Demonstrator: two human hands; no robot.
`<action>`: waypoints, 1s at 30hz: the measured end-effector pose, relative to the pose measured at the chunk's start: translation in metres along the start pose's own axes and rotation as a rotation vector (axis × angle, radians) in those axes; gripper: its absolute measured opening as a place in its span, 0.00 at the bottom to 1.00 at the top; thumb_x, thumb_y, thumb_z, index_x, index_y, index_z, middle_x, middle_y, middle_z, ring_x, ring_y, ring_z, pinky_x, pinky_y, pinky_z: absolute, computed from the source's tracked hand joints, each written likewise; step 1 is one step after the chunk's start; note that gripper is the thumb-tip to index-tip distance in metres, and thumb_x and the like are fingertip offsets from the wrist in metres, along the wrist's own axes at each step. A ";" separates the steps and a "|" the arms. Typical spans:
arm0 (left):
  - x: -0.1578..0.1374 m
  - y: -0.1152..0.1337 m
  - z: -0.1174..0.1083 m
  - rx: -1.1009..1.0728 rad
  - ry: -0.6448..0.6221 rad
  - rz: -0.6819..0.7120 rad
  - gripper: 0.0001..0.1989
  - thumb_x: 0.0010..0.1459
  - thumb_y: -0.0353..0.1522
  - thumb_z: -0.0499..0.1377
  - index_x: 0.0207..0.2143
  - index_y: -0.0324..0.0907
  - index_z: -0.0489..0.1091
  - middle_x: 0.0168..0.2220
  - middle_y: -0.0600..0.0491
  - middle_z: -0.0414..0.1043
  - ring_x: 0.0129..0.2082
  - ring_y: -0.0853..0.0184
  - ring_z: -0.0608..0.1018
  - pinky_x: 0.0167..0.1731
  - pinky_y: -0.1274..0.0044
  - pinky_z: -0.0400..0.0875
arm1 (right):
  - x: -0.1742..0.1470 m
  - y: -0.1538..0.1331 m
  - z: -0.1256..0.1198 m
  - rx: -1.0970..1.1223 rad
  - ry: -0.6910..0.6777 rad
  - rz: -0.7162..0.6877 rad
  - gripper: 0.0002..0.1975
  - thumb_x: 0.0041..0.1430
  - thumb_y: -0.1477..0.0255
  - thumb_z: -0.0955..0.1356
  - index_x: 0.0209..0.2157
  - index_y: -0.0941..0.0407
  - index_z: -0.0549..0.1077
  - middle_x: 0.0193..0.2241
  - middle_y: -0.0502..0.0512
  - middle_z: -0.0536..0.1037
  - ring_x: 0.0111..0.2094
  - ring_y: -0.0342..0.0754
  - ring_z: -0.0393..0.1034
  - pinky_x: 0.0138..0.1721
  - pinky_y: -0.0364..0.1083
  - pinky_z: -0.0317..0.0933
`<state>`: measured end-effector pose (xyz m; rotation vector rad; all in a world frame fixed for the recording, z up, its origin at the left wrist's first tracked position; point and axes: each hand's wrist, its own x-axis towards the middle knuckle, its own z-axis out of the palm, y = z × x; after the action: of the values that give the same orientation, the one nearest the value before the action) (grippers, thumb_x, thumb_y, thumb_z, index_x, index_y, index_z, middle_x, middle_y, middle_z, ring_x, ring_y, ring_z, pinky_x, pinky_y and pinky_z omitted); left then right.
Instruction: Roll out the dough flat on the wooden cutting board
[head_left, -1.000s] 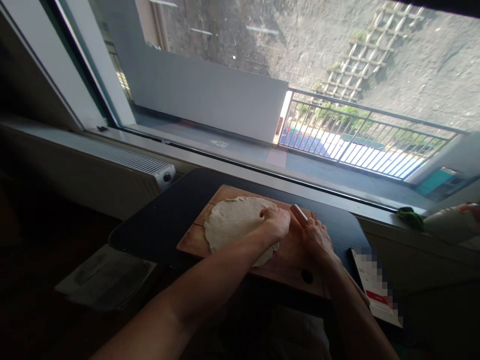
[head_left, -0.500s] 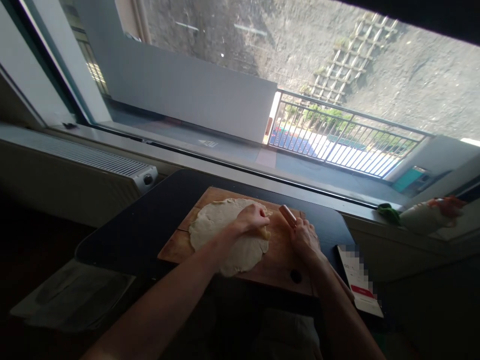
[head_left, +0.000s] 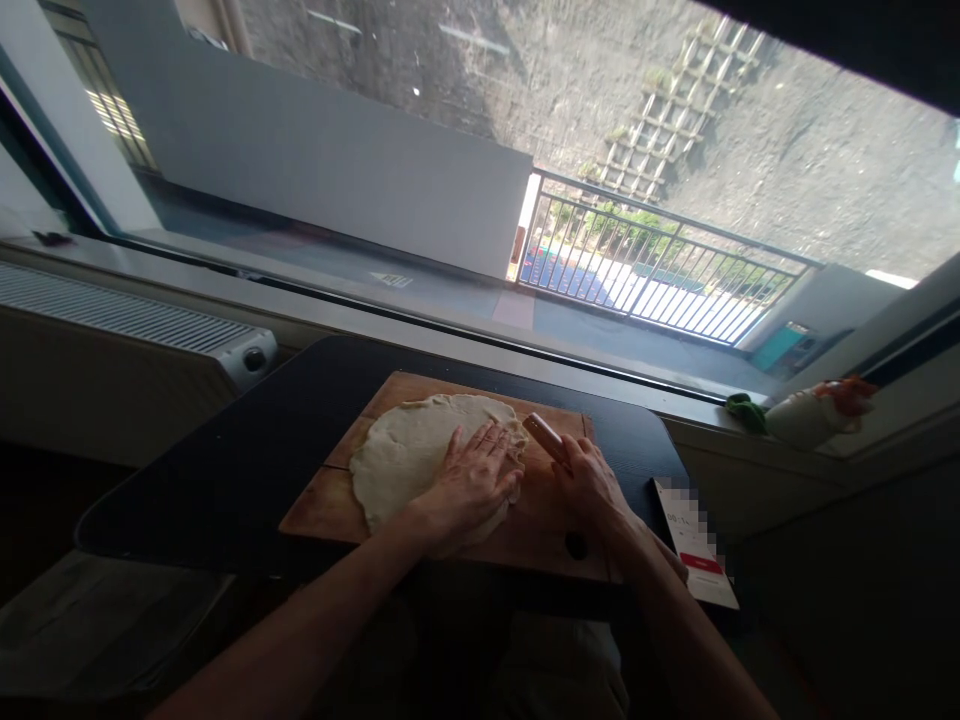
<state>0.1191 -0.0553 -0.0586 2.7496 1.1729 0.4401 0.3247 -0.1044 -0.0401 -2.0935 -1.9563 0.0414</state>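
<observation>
A flat, roughly round sheet of dough (head_left: 409, 450) lies on a wooden board (head_left: 544, 540), its right edge a little ragged and folded. My left hand (head_left: 476, 475) rests flat on the right part of the dough, fingers stretched out and slightly spread. To the right of the dough, my right hand (head_left: 589, 475) is closed round a wooden rolling pin (head_left: 545, 435). One end of the pin pokes out past my fingers toward the dough; its other end shows beyond my forearm. My wrist and forearm hide the middle of it.
The board sits on a dark table (head_left: 217, 480) below a large window. A phone (head_left: 694, 545) lies at the table's right edge. A white radiator (head_left: 251, 357) stands at the left. On the sill at the right are a green item (head_left: 746, 412) and a pale container (head_left: 806, 418).
My left hand has gone from a closed pinch at the dough's right edge to lying flat on it. The right hand keeps its hold on the rolling pin. The view has shifted slightly.
</observation>
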 end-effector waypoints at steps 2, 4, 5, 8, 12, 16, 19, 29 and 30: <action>-0.012 -0.003 -0.004 0.033 0.032 -0.019 0.24 0.64 0.41 0.45 0.59 0.43 0.59 0.63 0.43 0.55 0.64 0.55 0.54 0.60 0.54 0.42 | -0.004 -0.005 -0.002 -0.007 -0.008 -0.029 0.15 0.61 0.68 0.61 0.49 0.53 0.67 0.43 0.55 0.70 0.45 0.48 0.63 0.46 0.43 0.55; -0.024 -0.006 -0.007 0.066 0.052 -0.013 0.21 0.63 0.39 0.47 0.56 0.46 0.64 0.61 0.46 0.59 0.62 0.55 0.56 0.60 0.52 0.40 | 0.001 -0.011 -0.003 -0.010 -0.020 -0.032 0.15 0.63 0.64 0.60 0.47 0.53 0.69 0.44 0.55 0.70 0.46 0.48 0.63 0.48 0.44 0.54; -0.028 -0.006 -0.009 0.078 0.064 -0.007 0.20 0.63 0.39 0.48 0.55 0.48 0.65 0.60 0.47 0.60 0.62 0.54 0.57 0.60 0.51 0.38 | 0.006 -0.014 -0.003 -0.011 -0.029 -0.013 0.15 0.64 0.62 0.58 0.46 0.52 0.70 0.45 0.55 0.70 0.47 0.49 0.62 0.48 0.45 0.54; -0.035 -0.006 -0.013 0.095 0.094 -0.005 0.17 0.62 0.38 0.49 0.52 0.50 0.67 0.57 0.48 0.64 0.59 0.55 0.61 0.59 0.49 0.33 | 0.020 -0.026 0.001 -0.046 -0.050 0.093 0.22 0.67 0.60 0.51 0.44 0.53 0.71 0.49 0.57 0.69 0.51 0.51 0.61 0.51 0.49 0.52; -0.037 -0.005 -0.018 0.095 0.110 -0.002 0.17 0.62 0.38 0.50 0.50 0.49 0.69 0.56 0.49 0.65 0.56 0.56 0.64 0.60 0.51 0.31 | 0.011 -0.045 0.016 -0.142 -0.004 0.073 0.25 0.67 0.59 0.52 0.56 0.59 0.63 0.58 0.62 0.62 0.61 0.55 0.47 0.58 0.54 0.43; -0.039 -0.006 -0.020 0.072 0.114 -0.007 0.16 0.61 0.38 0.51 0.50 0.49 0.69 0.55 0.48 0.66 0.56 0.55 0.64 0.60 0.51 0.29 | 0.006 -0.045 0.021 -0.214 0.045 -0.009 0.29 0.66 0.59 0.53 0.62 0.62 0.55 0.63 0.62 0.55 0.65 0.54 0.35 0.62 0.55 0.31; -0.039 -0.007 -0.022 0.053 0.111 -0.003 0.16 0.61 0.38 0.51 0.49 0.49 0.69 0.55 0.48 0.66 0.56 0.55 0.64 0.60 0.50 0.30 | 0.026 -0.034 0.016 -0.201 -0.008 0.143 0.31 0.66 0.56 0.49 0.60 0.62 0.59 0.62 0.63 0.55 0.65 0.57 0.38 0.61 0.58 0.35; -0.040 -0.007 -0.021 0.053 0.108 0.000 0.16 0.61 0.37 0.51 0.49 0.48 0.69 0.53 0.48 0.66 0.55 0.56 0.64 0.59 0.49 0.32 | 0.018 -0.045 0.021 -0.208 -0.004 0.027 0.33 0.66 0.57 0.49 0.63 0.64 0.51 0.65 0.62 0.48 0.66 0.54 0.31 0.62 0.56 0.27; -0.040 -0.007 -0.022 0.055 0.110 0.002 0.16 0.62 0.37 0.50 0.49 0.48 0.69 0.53 0.48 0.66 0.55 0.56 0.64 0.59 0.48 0.33 | 0.024 -0.042 0.019 -0.191 -0.028 0.100 0.33 0.66 0.56 0.48 0.63 0.65 0.53 0.65 0.64 0.49 0.66 0.56 0.32 0.62 0.57 0.29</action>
<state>0.0815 -0.0795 -0.0481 2.8057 1.2255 0.5747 0.2822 -0.0749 -0.0451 -2.3219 -1.9387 -0.1005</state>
